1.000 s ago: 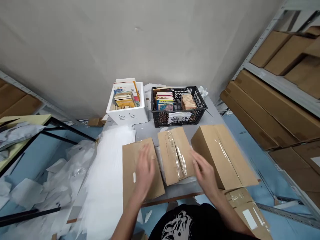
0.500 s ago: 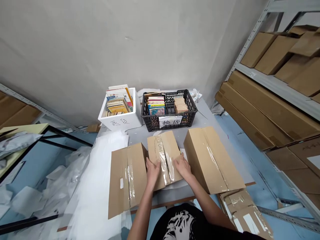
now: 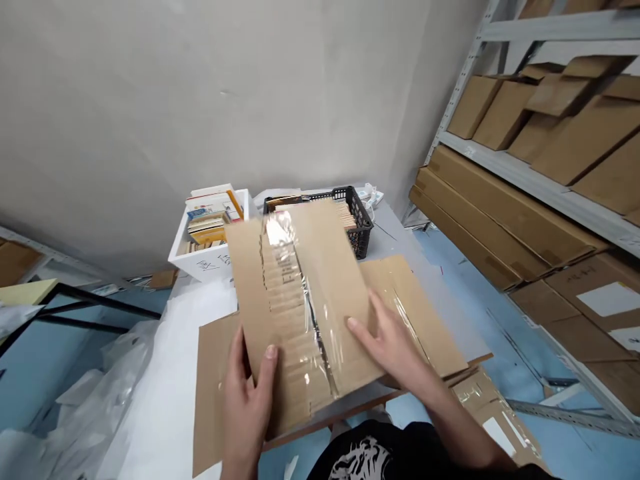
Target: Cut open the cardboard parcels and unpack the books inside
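At the grey worktable (image 3: pixel 400 240): flattened brown cardboard carton (image 3: pixel 330 267) held up in both hands

Nearest the camera, a black T-shirt (image 3: pixel 365 460) with a white print occupies the lower edge of the view. The left hand (image 3: pixel 245 393) grips the near edge of the carton: the thumb lies on the upper face, and the fingers pass behind the board, closed narrowly upon it. The right hand (image 3: pixel 395 347) rests on the right side of the carton with its fingers extended and slightly spread, not closed on any edge.

The carton is tilted above the table, with its lower end between the hands. Clear packing tape (image 3: pixel 295 313) runs along its length. Beneath it lie two further brown cardboard cartons: one at left (image 3: pixel 213 393), resting over a white packing sheet (image 3: pixel 160 407), and one at right (image 3: pixel 420 313), also taped.

A taped brown carton (image 3: pixel 493 420) lies on the blue floor (image 3: pixel 450 273), just beyond the table's right edge. Farther on, the carton partly hides a white foam box (image 3: pixel 200 263) filled with books (image 3: pixel 210 217) and a black plastic crate (image 3: pixel 363 230). Grey metal shelving (image 3: pixel 500 177) loaded with brown cartons stands at far right, against a pale wall (image 3: pixel 200 100).
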Available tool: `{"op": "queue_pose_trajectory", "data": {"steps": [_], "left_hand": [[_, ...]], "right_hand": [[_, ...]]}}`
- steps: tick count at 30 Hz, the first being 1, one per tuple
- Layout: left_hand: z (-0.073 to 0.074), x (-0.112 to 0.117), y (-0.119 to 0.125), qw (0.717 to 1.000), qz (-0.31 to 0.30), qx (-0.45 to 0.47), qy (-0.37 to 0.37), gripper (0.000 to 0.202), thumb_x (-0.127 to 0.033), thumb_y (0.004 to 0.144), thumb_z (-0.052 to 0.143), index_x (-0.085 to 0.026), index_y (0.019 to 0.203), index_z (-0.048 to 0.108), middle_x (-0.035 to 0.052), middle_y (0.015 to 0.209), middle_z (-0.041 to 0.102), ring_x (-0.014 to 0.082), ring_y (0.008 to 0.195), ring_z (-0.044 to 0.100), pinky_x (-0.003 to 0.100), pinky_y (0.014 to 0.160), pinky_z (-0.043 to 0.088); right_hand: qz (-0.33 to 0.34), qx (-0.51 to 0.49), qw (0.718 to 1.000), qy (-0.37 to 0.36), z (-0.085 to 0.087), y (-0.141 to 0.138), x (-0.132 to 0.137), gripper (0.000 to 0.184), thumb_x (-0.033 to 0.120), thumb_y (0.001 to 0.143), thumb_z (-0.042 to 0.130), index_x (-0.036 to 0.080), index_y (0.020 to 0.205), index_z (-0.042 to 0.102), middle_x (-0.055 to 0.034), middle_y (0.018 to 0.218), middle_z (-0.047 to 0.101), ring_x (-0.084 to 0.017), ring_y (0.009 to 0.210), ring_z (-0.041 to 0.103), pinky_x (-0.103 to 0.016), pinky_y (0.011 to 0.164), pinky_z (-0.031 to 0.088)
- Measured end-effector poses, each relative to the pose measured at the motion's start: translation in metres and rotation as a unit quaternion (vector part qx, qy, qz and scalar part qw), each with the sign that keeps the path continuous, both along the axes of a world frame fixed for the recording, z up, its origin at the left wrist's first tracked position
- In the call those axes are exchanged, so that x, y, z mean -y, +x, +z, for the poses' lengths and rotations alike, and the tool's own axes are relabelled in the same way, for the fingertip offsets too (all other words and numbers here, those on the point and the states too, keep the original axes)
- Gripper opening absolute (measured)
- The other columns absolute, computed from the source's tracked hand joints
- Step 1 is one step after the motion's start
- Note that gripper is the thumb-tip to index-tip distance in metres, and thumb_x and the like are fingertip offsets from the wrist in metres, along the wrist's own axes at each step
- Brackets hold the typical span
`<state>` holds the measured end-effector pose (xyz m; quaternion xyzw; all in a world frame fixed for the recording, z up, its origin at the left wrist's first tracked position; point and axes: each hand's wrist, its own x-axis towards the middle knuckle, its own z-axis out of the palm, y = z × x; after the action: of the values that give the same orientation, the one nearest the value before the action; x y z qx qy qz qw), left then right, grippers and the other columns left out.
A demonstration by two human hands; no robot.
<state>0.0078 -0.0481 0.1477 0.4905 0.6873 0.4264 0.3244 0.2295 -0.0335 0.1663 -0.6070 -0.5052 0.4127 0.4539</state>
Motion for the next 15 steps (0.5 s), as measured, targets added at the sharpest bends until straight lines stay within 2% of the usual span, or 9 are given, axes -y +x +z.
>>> {"op": "queue_pose_trajectory", "data": {"steps": [2,4,6,8,10,11,13,15], "left_hand": [[0.044,0.004,0.027,0.995,-0.044,0.008,0.094,0.061,-0.053,0.084,0.049,-0.033,0.141,0.039,-0.0008,0.145,0.046,0.03,0.133,0.042,0.047,0.109,0.04],[0.078,0.002,0.065,0.979,-0.123,0.023,0.163,0.06,-0.049,0.085,0.05,-0.032,0.142,0.04,-0.0023,0.145,0.046,0.0301,0.137,0.037,0.047,0.111,0.038],[0.101,-0.006,0.112,0.953,-0.222,0.044,0.202,0.065,-0.046,0.084,0.053,-0.028,0.144,0.038,-0.0006,0.146,0.044,0.0315,0.139,0.032,0.049,0.112,0.036],[0.111,-0.017,0.164,0.928,-0.309,0.08,0.192,0.069,-0.045,0.083,0.054,-0.024,0.146,0.034,0.0021,0.148,0.042,0.033,0.14,0.029,0.051,0.112,0.036],[0.107,-0.028,0.219,0.901,-0.386,0.11,0.162,0.068,-0.043,0.086,0.051,-0.023,0.148,0.031,0.0024,0.15,0.038,0.0327,0.141,0.028,0.052,0.111,0.035],[0.1,-0.033,0.246,0.89,-0.413,0.116,0.152,0.065,-0.041,0.088,0.048,-0.023,0.148,0.03,0.0016,0.151,0.037,0.0317,0.141,0.028,0.052,0.112,0.034],[0.074,-0.038,0.297,0.878,-0.448,0.11,0.128,0.06,-0.038,0.091,0.041,-0.026,0.149,0.028,-0.0005,0.153,0.034,0.0285,0.14,0.03,0.048,0.114,0.03],[0.037,-0.037,0.341,0.881,-0.461,0.086,0.066,0.06,-0.034,0.092,0.038,-0.027,0.15,0.023,-0.0008,0.153,0.032,0.0254,0.139,0.033,0.043,0.115,0.029]], "right_hand": [[-0.022,0.023,0.999,0.031,0.036,0.035,0.018,0.069,0.047,0.079,0.063,0.027,0.142,0.042,-0.0057,0.136,0.055,-0.03,0.119,0.055,-0.044,0.094,0.051],[-0.103,0.049,0.991,0.071,0.061,0.076,0.036,0.069,0.049,0.08,0.061,0.028,0.142,0.04,-0.0055,0.138,0.052,-0.029,0.118,0.055,-0.041,0.087,0.055],[-0.197,0.078,0.971,0.114,0.073,0.122,0.053,0.07,0.052,0.079,0.061,0.029,0.142,0.04,-0.006,0.14,0.05,-0.029,0.12,0.054,-0.041,0.09,0.054],[-0.283,0.112,0.944,0.128,0.074,0.167,0.069,0.068,0.055,0.08,0.057,0.031,0.141,0.041,-0.0052,0.142,0.048,-0.028,0.124,0.051,-0.043,0.097,0.049],[-0.352,0.145,0.917,0.119,0.066,0.211,0.084,0.063,0.057,0.081,0.052,0.034,0.139,0.044,-0.0035,0.143,0.047,-0.028,0.128,0.047,-0.043,0.106,0.04],[-0.377,0.155,0.906,0.109,0.058,0.231,0.09,0.061,0.058,0.081,0.051,0.034,0.137,0.046,-0.0033,0.142,0.048,-0.027,0.129,0.046,-0.042,0.108,0.037],[-0.415,0.161,0.892,0.077,0.037,0.266,0.102,0.06,0.058,0.081,0.049,0.033,0.135,0.049,-0.0041,0.142,0.049,-0.026,0.129,0.046,-0.04,0.11,0.034],[-0.438,0.154,0.885,0.028,0.009,0.297,0.111,0.065,0.059,0.079,0.049,0.029,0.137,0.048,-0.0064,0.143,0.049,-0.026,0.13,0.046,-0.039,0.11,0.033]]}}
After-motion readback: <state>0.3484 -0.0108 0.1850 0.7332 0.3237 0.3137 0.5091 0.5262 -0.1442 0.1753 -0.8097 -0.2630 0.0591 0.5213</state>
